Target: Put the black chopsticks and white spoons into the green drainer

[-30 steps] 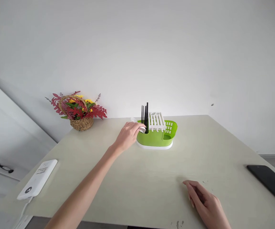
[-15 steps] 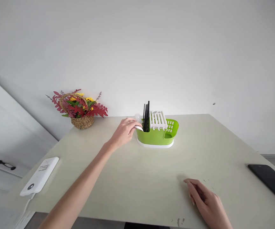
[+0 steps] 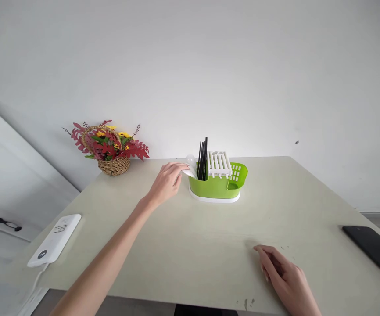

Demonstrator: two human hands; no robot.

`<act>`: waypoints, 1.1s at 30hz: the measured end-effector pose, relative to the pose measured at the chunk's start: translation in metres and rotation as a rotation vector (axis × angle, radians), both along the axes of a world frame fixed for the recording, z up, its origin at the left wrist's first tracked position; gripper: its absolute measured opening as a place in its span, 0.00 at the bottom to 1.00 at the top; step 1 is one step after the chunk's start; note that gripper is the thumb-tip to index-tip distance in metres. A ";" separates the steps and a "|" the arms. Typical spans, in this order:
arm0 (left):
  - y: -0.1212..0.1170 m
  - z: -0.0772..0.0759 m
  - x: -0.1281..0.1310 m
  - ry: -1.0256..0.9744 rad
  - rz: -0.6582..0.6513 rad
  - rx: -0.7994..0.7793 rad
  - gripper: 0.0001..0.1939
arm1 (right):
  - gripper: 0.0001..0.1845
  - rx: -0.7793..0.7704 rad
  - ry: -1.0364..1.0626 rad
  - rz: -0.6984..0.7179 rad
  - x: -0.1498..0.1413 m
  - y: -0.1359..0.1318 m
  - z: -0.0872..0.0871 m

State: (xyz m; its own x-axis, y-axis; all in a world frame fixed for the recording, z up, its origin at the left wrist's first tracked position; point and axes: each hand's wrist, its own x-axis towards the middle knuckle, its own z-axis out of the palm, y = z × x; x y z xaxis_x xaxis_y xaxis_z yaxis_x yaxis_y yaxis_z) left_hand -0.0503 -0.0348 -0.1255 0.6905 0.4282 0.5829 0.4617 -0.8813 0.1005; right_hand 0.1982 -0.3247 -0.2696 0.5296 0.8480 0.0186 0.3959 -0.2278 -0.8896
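while one pale wall [image 3: 209, 79] backed the scene, one table [image 3: 209, 245] filled the foreground, with one white cabinet [image 3: 8, 184] at its left. near the wall stood one wicker basket [image 3: 114, 167] of red and yellow flowers [image 3: 104, 147]; to its right, well apart, sat one green caddy [image 3: 203, 190], one slotted white rack [image 3: 212, 169] across its top. two bare hands showed: the left hand [image 3: 167, 181] was at the caddy's left end, its fingers pinched together on one white spoon [image 3: 191, 173]; the right hand [image 3: 287, 275] was low at the right, its fingers loosely curled around a gap, with nothing seen in them. one black phone [image 3: 372, 252] lay at the table's right, one white device [image 3: 56, 239] with a cord at the left. black chopsticks [image 3: 203, 164], at least three, stood in the caddy, too bunched for an exact count. the spoon tilted at the caddy's left rim, beside one rounded, translucent piece [image 3: 190, 159] of unclear kind. the step in hand looked to be handling the spoon there, whether into or out of the caddy could not be told; the next move seemingly called for a steady pinch and a path clear of the chopsticks.
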 end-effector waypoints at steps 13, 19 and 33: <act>-0.008 -0.002 0.004 -0.103 0.036 0.029 0.30 | 0.28 -0.017 0.038 0.032 0.003 -0.001 -0.001; -0.015 -0.016 -0.005 -0.349 0.172 0.048 0.20 | 0.28 -0.028 0.046 0.037 0.002 0.000 0.000; -0.057 -0.125 -0.089 -0.671 0.515 -0.714 0.12 | 0.25 0.037 -0.148 0.148 0.009 0.021 0.001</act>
State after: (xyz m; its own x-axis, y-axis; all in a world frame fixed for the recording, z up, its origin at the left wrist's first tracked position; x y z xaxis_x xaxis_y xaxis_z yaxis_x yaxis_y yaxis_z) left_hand -0.1393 -0.0921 -0.2503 -0.0306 0.9606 0.2763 0.4180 -0.2388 0.8765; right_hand 0.2073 -0.3039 -0.2682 0.3890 0.9134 0.1197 0.5492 -0.1255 -0.8262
